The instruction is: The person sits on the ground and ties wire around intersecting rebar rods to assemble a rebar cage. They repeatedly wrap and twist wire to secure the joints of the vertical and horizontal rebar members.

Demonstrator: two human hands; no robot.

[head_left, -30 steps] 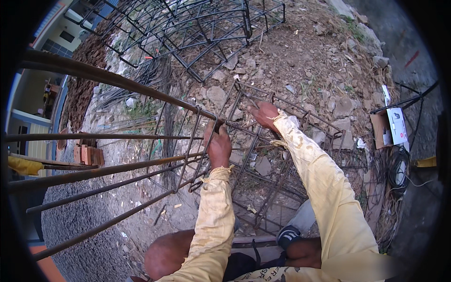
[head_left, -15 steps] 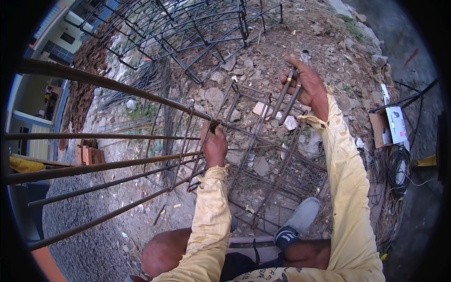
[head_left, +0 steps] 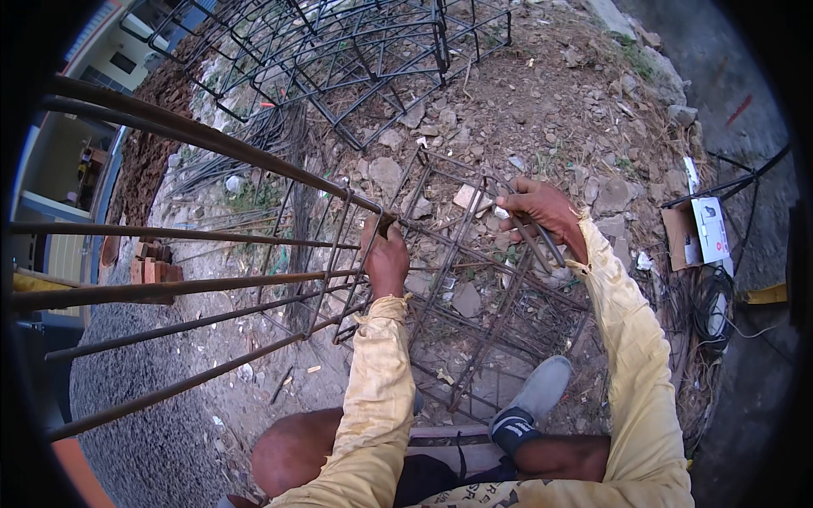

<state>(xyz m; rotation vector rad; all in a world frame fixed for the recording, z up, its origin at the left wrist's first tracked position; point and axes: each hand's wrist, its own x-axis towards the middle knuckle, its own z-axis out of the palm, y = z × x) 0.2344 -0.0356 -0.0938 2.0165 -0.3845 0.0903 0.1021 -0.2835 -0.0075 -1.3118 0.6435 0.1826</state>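
Observation:
A reinforcing-steel cage (head_left: 457, 245) with square stirrups and long rusty bars lies in front of me. My left hand (head_left: 387, 261) is closed around the end of a thick rebar (head_left: 296, 172) where it meets a stirrup; its fingertips are partly hidden. To its right, my right hand (head_left: 546, 213) holds pliers (head_left: 549, 247) with two dark handles that point down below the palm. The thumb and forefinger reach toward the far right corner of a stirrup; whether they touch it I cannot tell. The pliers' jaws are hidden.
Several more bars run out to the left. Another black steel cage (head_left: 356, 51) lies at the far side. Rubble covers the ground. Bricks (head_left: 152, 267) and gravel (head_left: 144, 381) are at left, an opened cardboard box (head_left: 707, 229) and coiled cable (head_left: 711, 309) at right.
My right hand has come down and nearer to the cage, turning the pliers in its grip. The left hand stays at the same place on the rebar.

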